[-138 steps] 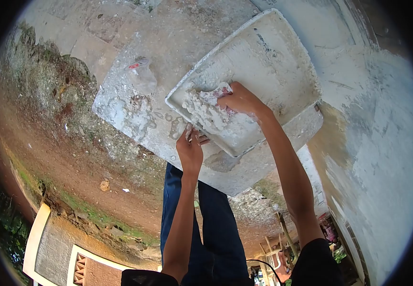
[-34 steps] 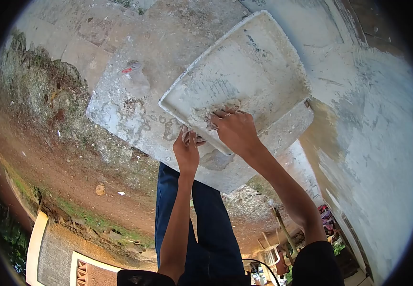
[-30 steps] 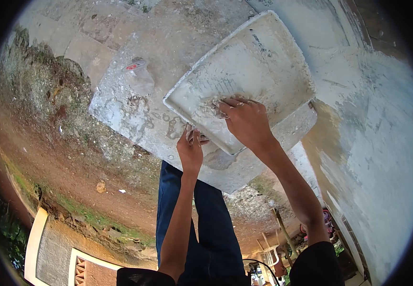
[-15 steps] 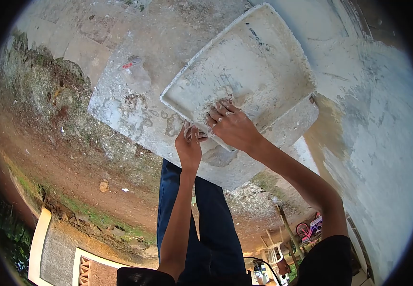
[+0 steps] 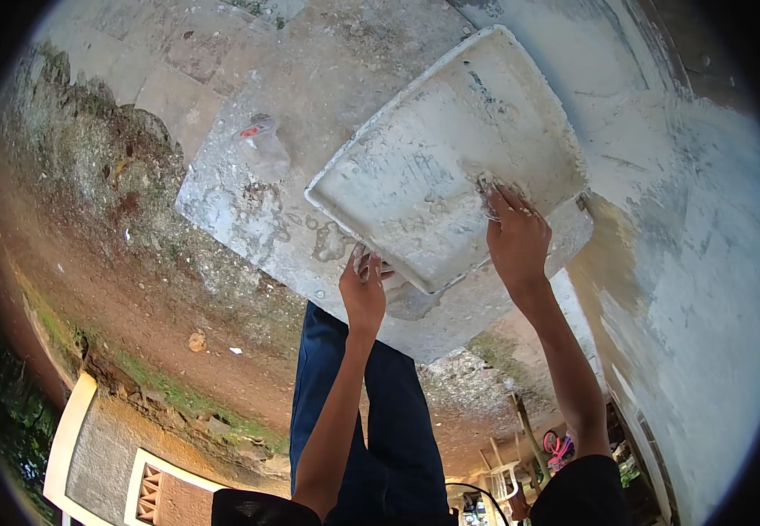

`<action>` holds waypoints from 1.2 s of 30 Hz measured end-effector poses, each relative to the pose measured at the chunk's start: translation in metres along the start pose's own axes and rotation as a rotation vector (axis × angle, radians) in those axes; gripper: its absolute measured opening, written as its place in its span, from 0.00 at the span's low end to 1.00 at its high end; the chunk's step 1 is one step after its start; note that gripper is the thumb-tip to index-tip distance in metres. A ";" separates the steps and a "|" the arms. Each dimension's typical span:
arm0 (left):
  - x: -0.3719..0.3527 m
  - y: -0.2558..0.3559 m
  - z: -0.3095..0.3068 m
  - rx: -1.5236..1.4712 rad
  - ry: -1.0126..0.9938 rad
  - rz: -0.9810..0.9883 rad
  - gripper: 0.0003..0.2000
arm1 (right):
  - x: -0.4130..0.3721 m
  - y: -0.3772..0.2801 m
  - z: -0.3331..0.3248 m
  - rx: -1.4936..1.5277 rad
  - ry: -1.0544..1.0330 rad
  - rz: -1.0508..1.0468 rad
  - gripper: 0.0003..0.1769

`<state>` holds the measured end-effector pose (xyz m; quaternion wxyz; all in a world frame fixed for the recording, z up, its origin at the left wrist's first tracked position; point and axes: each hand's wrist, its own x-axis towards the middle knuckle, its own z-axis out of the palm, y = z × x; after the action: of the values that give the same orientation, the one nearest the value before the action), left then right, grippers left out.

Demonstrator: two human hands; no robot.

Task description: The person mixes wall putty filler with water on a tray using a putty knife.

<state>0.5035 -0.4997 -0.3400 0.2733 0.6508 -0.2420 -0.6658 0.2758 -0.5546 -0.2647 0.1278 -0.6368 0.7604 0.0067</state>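
A shallow, pale rectangular tray [image 5: 424, 259] lies at an angle on a stained slab, its inside smeared with whitish paste [image 5: 476, 167]. My left hand [image 5: 364, 285] grips the tray's near left rim, thumb and fingers closed about the edge. Inside the tray, towards its right side, my right hand [image 5: 518, 232] presses its closed fingers into the paste. Paste coats the fingertips of both hands. What lies under the right fingers is partly hidden.
The grey slab [image 5: 310, 105] carries a clear plastic bag [image 5: 266, 145] with a red mark, left of the tray. A paste-smeared wall [image 5: 678, 254] rises at the right. Bare soil [image 5: 160, 298] drops away at the left. My legs [image 5: 388, 421] are just below the slab.
My right hand has slid across the tray to the right, away from the left hand. The left hand stays at the rim. The whole view has shifted slightly.
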 end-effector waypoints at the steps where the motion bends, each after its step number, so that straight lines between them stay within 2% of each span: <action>1: -0.002 -0.003 0.003 0.000 0.021 0.012 0.18 | 0.002 0.000 0.006 0.015 0.005 -0.019 0.17; 3: -0.008 -0.007 0.009 -0.071 0.037 0.008 0.17 | 0.001 -0.001 0.013 0.004 -0.020 0.124 0.18; 7: -0.009 -0.009 0.011 0.002 0.051 -0.007 0.19 | -0.008 -0.018 0.014 -0.003 -0.082 0.207 0.18; 9: -0.011 -0.011 0.014 -0.023 0.084 -0.012 0.18 | -0.016 -0.027 0.015 0.008 -0.240 0.238 0.19; 10: -0.011 -0.012 0.017 -0.044 0.111 -0.018 0.17 | -0.020 -0.028 0.018 0.005 -0.236 0.231 0.19; 12: -0.014 -0.013 0.023 -0.079 0.116 -0.015 0.17 | -0.029 -0.031 0.024 0.097 -0.117 0.163 0.11; 16: -0.018 -0.013 0.028 -0.106 0.125 -0.010 0.17 | -0.035 -0.039 0.025 0.117 -0.229 0.179 0.09; 20: -0.013 -0.022 0.023 0.036 0.121 0.067 0.15 | -0.032 -0.039 0.024 0.163 -0.219 0.167 0.09; 22: -0.010 -0.022 0.023 0.160 0.158 0.118 0.13 | -0.028 -0.038 0.019 0.298 -0.132 0.176 0.09; 23: -0.009 -0.023 0.025 0.158 0.168 0.119 0.13 | -0.028 -0.037 0.018 0.300 -0.135 0.166 0.09; 25: -0.001 -0.014 0.031 0.047 0.336 0.212 0.12 | -0.024 -0.037 0.016 0.343 -0.180 0.141 0.08; 29: 0.015 0.012 0.022 -0.011 0.373 0.220 0.13 | -0.010 -0.052 0.014 0.400 -0.164 0.128 0.07; 31: 0.016 0.022 0.016 0.096 0.308 0.157 0.15 | -0.002 -0.058 0.014 0.342 -0.181 0.184 0.07; 36: 0.016 0.019 0.014 0.080 0.316 0.187 0.13 | 0.006 -0.050 0.013 0.404 -0.153 0.239 0.12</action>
<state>0.4903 -0.5252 -0.3385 0.3425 0.7321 -0.2818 -0.5170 0.3255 -0.5676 -0.2708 0.3078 -0.5016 0.8043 -0.0822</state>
